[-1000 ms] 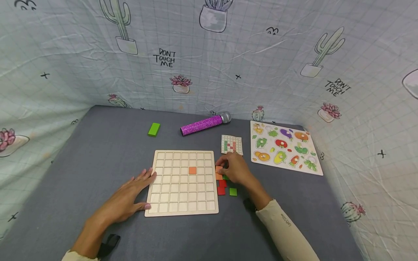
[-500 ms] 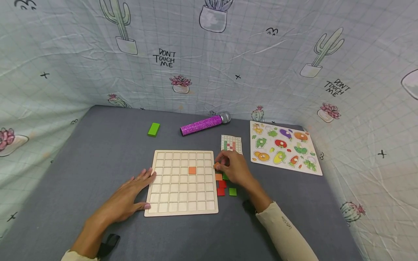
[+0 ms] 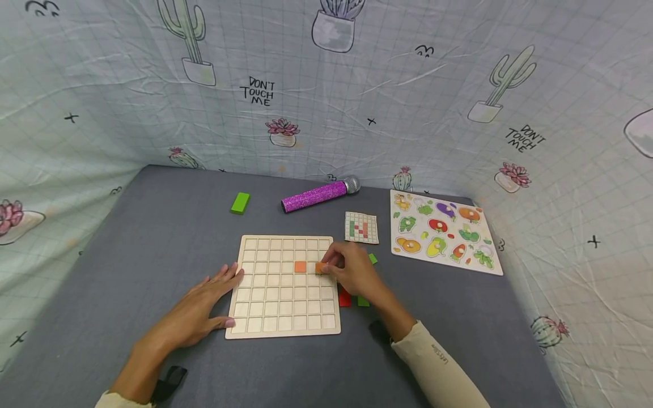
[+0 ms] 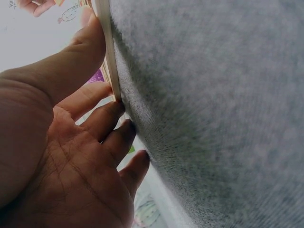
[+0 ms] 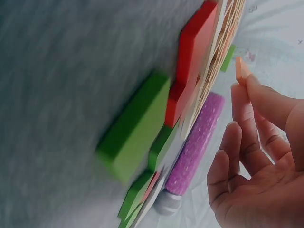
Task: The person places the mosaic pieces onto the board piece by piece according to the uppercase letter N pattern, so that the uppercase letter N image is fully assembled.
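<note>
In the head view a light wooden grid board (image 3: 279, 294) lies on the grey table, one orange square tile (image 3: 300, 267) set in a cell right of centre. My right hand (image 3: 353, 268) is over the board's right edge. Thumb and index finger pinch a second orange tile (image 3: 319, 268), tilted just above the right-hand cells; the right wrist view shows the held tile (image 5: 241, 71) at the fingertips. My left hand (image 3: 206, 303) rests along the board's left side, fingers spread, thumb and fingertips touching the edge. Red tiles (image 3: 344, 298) and a green tile (image 3: 363, 301) lie beside the board, partly covered by my right hand.
A small card (image 3: 361, 228) printed with a coloured grid lies beyond the board's right corner. Further back are a purple glitter microphone (image 3: 316, 196) and a green block (image 3: 240, 203). A vegetable puzzle board (image 3: 394, 232) is at the right, before a printed cloth backdrop (image 3: 326, 102).
My right hand has lifted an orange tile from the pile beside the board and carried it left over the right-hand cells. My left hand has stayed in place.
</note>
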{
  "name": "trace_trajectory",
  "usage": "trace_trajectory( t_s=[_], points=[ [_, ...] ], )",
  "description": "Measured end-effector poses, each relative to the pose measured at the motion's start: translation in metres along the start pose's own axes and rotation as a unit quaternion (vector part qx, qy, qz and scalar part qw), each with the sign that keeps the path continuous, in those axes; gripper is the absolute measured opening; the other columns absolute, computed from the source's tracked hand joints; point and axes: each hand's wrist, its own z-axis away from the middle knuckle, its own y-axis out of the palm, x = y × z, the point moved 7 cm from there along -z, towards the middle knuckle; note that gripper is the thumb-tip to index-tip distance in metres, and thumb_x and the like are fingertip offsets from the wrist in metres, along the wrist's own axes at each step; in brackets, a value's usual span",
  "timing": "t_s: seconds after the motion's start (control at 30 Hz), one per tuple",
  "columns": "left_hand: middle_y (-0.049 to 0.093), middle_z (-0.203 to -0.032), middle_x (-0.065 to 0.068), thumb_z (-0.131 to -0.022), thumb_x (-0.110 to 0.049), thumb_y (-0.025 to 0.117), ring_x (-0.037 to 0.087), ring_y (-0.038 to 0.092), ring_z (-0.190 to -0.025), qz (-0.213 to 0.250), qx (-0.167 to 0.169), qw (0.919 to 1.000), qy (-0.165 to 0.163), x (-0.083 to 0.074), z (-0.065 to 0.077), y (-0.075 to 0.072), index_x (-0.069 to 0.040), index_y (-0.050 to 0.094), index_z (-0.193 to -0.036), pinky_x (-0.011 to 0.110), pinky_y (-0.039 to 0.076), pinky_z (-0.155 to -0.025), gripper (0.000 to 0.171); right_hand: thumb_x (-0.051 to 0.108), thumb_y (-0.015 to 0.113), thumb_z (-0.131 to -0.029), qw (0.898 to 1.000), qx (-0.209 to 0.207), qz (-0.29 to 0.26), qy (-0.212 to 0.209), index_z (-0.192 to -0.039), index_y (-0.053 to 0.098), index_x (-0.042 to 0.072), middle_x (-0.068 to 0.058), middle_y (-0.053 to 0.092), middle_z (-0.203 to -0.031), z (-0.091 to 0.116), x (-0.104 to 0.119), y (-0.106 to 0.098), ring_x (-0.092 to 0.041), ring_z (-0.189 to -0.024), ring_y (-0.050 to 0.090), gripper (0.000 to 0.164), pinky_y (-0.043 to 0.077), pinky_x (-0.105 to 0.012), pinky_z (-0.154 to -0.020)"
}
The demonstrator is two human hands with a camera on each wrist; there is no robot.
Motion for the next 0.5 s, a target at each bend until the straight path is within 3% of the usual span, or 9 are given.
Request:
trace_trajectory(
  t_s=[0.13,0.5],
  points=[
    [0.03,-0.175,0.016,-0.084,-0.025,0.089,0.044,0.03,-0.161,-0.001,0.003,1.0,-0.003,0.0,0.0,-0.001,-0.009,0.039,-0.165,0.069,0.025,-0.121,0.096,0.021,0.087,-0.09,1.0,0.007,0.016,0.001,-0.089,0.074,0.02,0.006,0.066,-0.08,0.0,0.006,0.008,-0.012,-0.075,0.056,0.013,0.046,-0.026,-0.067],
    [0.03,-0.175,0.016,-0.084,-0.024,0.089,0.044,0.03,-0.16,-0.004,0.005,1.0,-0.004,-0.002,0.0,-0.002,-0.01,0.039,-0.165,0.07,0.025,-0.121,0.096,0.018,0.088,-0.089,0.999,0.043,0.018,-0.013,-0.085,0.073,0.019,0.008,0.067,-0.076,-0.006,0.019,0.032,-0.005,-0.068,0.059,0.016,0.048,-0.022,-0.063]
  ],
)
